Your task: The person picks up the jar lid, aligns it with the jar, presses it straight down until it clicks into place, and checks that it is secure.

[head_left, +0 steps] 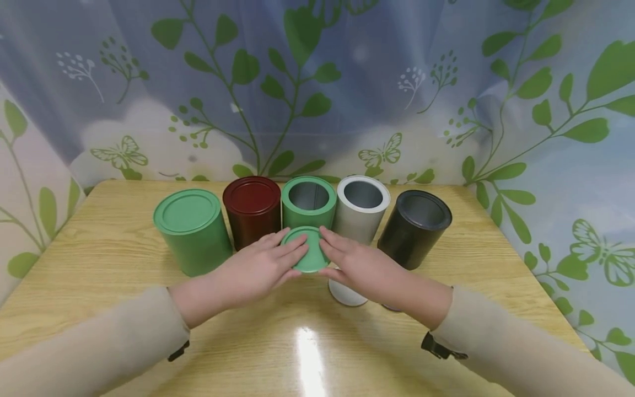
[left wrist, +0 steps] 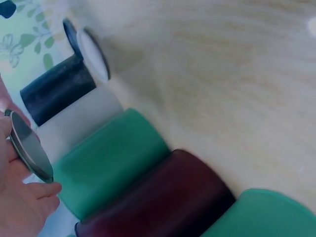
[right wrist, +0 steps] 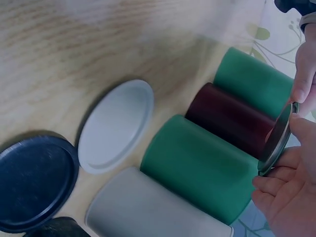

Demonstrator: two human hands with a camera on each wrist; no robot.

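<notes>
Between both hands a green lid (head_left: pixel 310 255) is held level, in front of the open green can (head_left: pixel 294 220) and higher than its base. My left hand (head_left: pixel 263 259) grips the lid's left side, fingers across the top and thumb at the near edge. The right hand (head_left: pixel 354 262) grips the opposite side in the same way. From the wrists, the lid's grey underside (left wrist: pixel 30 140) shows, apart from the green can's wall (right wrist: pixel 197 165). Just right of that can stands an open white can (head_left: pixel 354 226).
A lidded green can (head_left: pixel 200 251) and a dark red can (head_left: pixel 253 229) with its lid on stand left. At the row's right end is a black can (head_left: pixel 409 237). A white lid (head_left: pixel 348 295) and a black lid (right wrist: pixel 34 182) lie before the row. A patterned curtain (head_left: pixel 357 110) hangs behind.
</notes>
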